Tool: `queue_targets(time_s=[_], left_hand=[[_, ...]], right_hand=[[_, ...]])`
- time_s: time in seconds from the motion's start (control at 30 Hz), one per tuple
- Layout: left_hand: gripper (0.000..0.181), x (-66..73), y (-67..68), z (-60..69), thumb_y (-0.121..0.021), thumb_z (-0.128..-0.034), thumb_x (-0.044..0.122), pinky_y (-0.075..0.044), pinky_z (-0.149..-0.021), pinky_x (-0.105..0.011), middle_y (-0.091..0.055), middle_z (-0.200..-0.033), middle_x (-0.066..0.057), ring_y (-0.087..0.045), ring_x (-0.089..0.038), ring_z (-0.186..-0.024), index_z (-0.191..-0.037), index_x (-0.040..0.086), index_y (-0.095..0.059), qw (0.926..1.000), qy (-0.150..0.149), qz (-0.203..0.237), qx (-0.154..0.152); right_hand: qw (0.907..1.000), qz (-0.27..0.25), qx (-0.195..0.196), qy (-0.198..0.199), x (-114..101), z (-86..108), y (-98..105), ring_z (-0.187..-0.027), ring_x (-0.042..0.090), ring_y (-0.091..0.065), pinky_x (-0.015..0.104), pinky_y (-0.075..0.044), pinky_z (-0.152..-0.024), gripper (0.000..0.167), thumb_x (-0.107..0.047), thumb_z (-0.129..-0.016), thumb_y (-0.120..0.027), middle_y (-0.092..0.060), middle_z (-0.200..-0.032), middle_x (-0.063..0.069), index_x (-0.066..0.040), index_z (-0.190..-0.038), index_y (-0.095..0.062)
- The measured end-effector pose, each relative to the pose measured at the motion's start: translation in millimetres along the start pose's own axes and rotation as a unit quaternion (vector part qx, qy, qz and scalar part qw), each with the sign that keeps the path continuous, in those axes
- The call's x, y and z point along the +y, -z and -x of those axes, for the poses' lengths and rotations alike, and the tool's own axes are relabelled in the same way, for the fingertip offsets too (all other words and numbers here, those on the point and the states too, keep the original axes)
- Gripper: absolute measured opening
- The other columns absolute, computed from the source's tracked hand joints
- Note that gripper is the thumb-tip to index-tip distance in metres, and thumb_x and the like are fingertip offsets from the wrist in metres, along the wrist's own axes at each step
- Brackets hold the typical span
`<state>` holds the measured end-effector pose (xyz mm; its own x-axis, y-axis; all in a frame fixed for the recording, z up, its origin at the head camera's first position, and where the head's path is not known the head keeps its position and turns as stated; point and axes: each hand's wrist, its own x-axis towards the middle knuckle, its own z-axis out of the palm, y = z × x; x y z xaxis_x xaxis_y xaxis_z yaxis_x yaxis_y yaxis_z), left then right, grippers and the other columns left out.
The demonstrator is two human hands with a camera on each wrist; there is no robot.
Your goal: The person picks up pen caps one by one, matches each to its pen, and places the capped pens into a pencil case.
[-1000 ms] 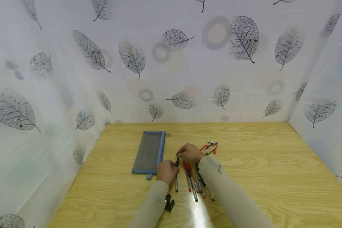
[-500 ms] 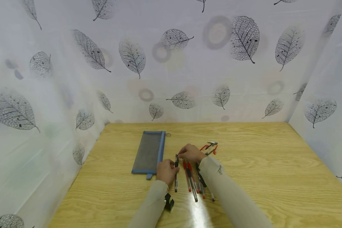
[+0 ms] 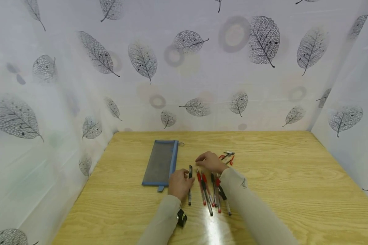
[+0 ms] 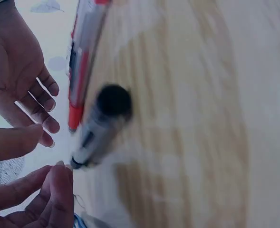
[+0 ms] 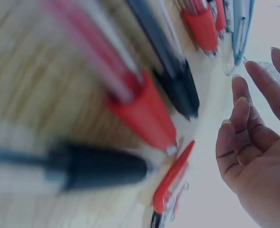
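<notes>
A black capped gel pen (image 3: 189, 195) lies lengthwise on the table beside the pouch. My left hand (image 3: 180, 183) is over its middle; fingers lie to its left, and the thumb crosses above it. In the left wrist view the thumb (image 4: 16, 142) and fingers stand apart, fingertips near the pen's far end. Whether they touch it is unclear. My right hand (image 3: 211, 162) hovers past the pen tops with relaxed fingers and holds nothing. Under and beside it lie several uncapped red and black pens (image 3: 209, 200). In the right wrist view, red (image 5: 147, 118) and black grips (image 5: 182, 90) point toward that hand.
A grey mesh zip pouch (image 3: 160, 163) with blue edging lies flat left of the pens. Loose red and black pen caps (image 3: 229, 155) lie behind the right hand. Leaf-print curtains (image 3: 196, 85) enclose the wooden table's (image 3: 279, 170) back and sides.
My right hand has left the top of the black pen and moved slightly right and away. The left thumb and fingers stay around the pen, which has hardly moved.
</notes>
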<state>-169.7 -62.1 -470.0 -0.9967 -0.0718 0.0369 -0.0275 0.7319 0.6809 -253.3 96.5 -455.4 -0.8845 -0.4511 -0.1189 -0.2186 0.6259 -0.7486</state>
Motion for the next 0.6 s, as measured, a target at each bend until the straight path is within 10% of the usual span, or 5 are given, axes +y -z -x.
queue_targets(time_s=[0.3, 0.6], left_hand=[[0.034, 12.1, -1.7, 6.7, -0.073, -0.0861, 0.022, -0.052, -0.065, -0.035, -0.068, -0.090, -0.006, -0.063, -0.017, -0.076, -0.112, 0.001, -0.067, 0.9907, 0.031, 0.111, -0.073], [0.034, 16.6, -7.5, 10.6, -0.069, -0.0858, 0.000, -0.057, -0.060, -0.030, -0.068, -0.090, -0.014, -0.068, -0.020, -0.070, -0.116, -0.011, -0.060, 0.9455, 0.118, 0.281, -0.114]], right_hand=[[0.9978, -0.052, 0.040, -0.002, 10.7, 18.0, 26.5, -0.080, 0.024, -0.057, 0.034, -0.048, -0.064, 0.029, -0.020, -0.097, -0.058, -0.064, -0.113, 0.011, -0.001, -0.118, -0.067], [0.9930, -0.093, 0.072, 0.005, 22.4, 40.1, 51.0, -0.090, 0.037, -0.058, 0.048, -0.050, -0.070, 0.034, -0.021, -0.098, -0.057, -0.062, -0.116, 0.017, 0.003, -0.122, -0.062]])
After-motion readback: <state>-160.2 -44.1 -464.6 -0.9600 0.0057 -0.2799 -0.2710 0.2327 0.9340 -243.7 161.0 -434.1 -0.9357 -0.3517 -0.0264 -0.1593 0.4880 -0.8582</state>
